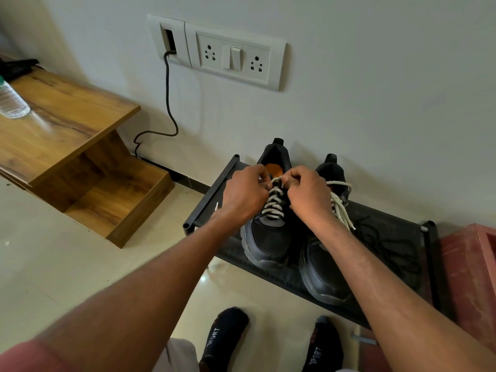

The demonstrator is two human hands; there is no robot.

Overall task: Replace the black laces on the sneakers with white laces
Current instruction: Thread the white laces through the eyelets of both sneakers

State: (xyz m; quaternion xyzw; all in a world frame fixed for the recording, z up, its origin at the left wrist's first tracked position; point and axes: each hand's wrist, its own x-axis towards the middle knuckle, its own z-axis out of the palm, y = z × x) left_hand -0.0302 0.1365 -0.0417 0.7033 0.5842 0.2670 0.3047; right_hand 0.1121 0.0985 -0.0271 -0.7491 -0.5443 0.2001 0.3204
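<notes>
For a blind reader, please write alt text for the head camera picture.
Both hands, left hand and right hand, pinch the white lace at the top of the left sneaker on a black shoe rack. The right sneaker beside it also has white lacing; black laces lie on the rack.

Black sneakers, cream-white laces, warm wood and pale wall

At frame centre the two black sneakers (271, 237) carry cream-white laces (273, 202), the left one showing an orange insole (275, 169); they sit on a black rack (212, 194) with loose black laces (386, 242) at right; upper left, a brown wood-grain shelf (67, 116); white switch panel (233, 55); black socks (222, 336) lettered white at the bottom
</notes>
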